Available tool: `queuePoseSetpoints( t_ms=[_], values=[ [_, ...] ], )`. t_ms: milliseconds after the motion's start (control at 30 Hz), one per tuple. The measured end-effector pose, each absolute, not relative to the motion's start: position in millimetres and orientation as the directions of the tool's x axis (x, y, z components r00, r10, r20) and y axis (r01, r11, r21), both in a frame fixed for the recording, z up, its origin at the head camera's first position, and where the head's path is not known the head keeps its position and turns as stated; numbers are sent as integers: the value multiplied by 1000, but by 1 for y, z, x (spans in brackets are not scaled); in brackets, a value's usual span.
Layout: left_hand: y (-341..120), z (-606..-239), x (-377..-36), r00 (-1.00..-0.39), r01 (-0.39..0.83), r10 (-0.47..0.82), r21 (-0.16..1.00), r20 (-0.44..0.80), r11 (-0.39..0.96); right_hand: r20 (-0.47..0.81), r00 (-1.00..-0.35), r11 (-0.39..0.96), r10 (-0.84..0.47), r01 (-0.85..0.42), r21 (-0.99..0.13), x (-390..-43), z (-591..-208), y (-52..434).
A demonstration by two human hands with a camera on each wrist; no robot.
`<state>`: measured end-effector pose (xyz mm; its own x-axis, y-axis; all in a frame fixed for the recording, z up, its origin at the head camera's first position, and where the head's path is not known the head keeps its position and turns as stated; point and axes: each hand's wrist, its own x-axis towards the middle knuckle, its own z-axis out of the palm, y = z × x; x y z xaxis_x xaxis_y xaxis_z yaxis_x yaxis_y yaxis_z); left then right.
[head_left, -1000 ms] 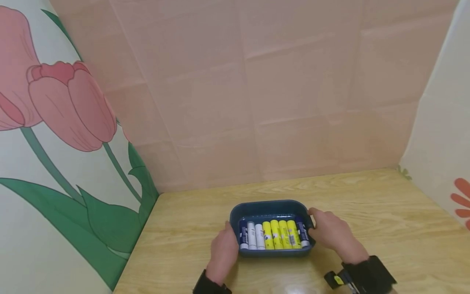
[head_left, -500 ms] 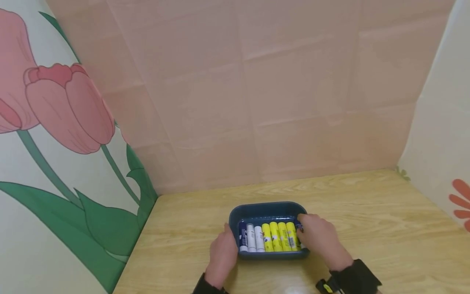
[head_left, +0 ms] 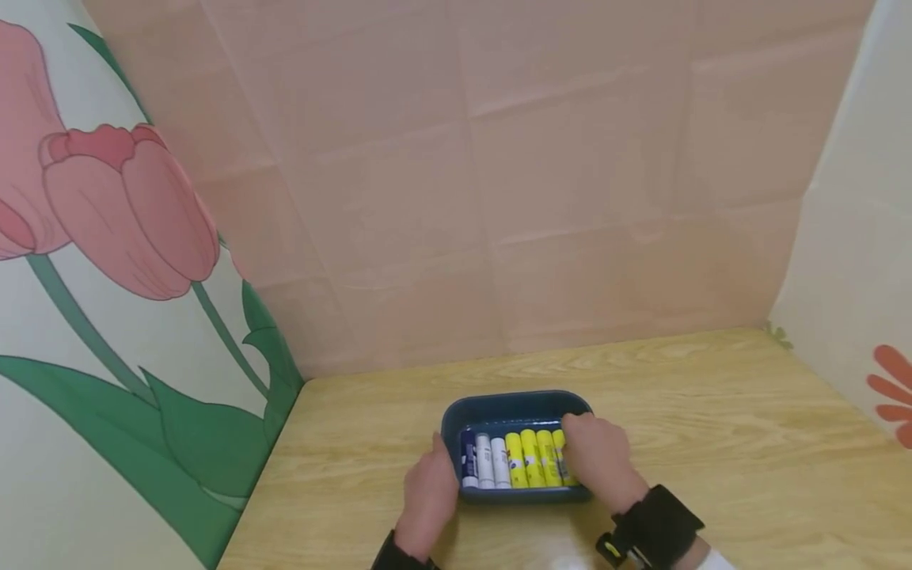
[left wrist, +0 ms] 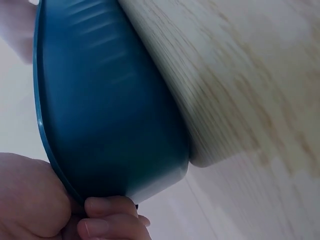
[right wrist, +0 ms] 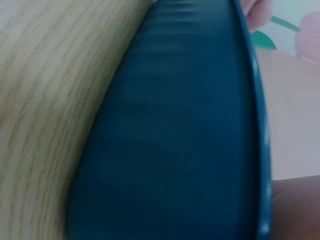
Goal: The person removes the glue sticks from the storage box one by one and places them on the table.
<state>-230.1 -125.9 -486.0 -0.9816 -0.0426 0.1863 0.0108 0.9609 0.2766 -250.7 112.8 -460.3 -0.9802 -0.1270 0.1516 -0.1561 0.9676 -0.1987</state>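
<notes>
A dark blue tray [head_left: 513,408] sits on the bench [head_left: 342,475], roughly midway across and well in front of the pink sheet [head_left: 427,174] behind. The left hand [head_left: 431,484] grips the tray's left end. In the left wrist view its fingers [left wrist: 115,225] curl under the rim corner, with the base of the thumb over the edge. The right hand [head_left: 602,457] is at the tray's right end, over the corner and reaching inward across the contents — its fingertips are hidden, so I cannot tell whether they hold a tube, the rim or nothing. The right wrist view shows mostly the tray's outer wall, with only a patch of that hand past the rim.

Inside, tubes stand in a row side by side, set toward the near wall: a dark blue tube [head_left: 469,459] at the left, then two white tubes [head_left: 493,463], then four yellow tubes [head_left: 531,459], the last partly covered by the right hand. The strip behind them shows bare tray floor. The hands are apart, with the row between them.

Black straps [head_left: 659,526] circle both wrists. Pink tulips [head_left: 131,214] cover the left panel [head_left: 43,475] — a red flower [head_left: 894,364] marks the right one.
</notes>
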Motion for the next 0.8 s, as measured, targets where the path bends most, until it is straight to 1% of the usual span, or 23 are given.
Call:
queuePoseSetpoints(
  t_ms=[267, 400, 667, 800],
  values=[
    [-128, -488, -231, -977, 22, -30, 236, 211, 972, 66, -991, 986, -115, -122, -111, -255, -462, 101],
    [-126, -489, -231, -976, 30, -21, 226, 219, 974, 62, -992, 992, -109, -113, -56, -255, -464, 100],
    [-123, -488, -232, -984, -9, -55, 266, 167, 964, 94, -989, 993, -110, -115, -40, -257, -467, 97],
    [-119, -487, -234, -986, -5, -50, 274, 159, 962, 129, -985, 990, -111, -121, -67, -257, -472, 100]
  ],
)
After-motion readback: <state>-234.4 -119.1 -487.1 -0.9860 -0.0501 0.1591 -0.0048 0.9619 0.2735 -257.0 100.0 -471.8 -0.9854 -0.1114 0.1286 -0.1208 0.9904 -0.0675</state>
